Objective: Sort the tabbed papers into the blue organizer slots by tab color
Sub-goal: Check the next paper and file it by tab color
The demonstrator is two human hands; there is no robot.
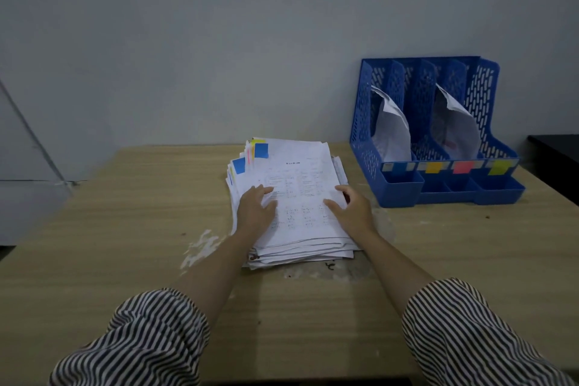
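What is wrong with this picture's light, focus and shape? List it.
Head view: dim, flat light, with soft shadows under the forearms on the table; print on the paper stack is too soft to read; wide-angle bending curves the table edges and tilts the blue organizer; no glare; left hand and right hand look sharp enough, not motion-blurred.

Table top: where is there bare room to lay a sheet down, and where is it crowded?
Bare wood lies left of the paper stack, out to the table edge, and in front of the stack between the striped sleeves. Crowded: the far right corner holds the blue organizer, and only a narrow strip separates it from the right hand. The left hand rests on the stack.
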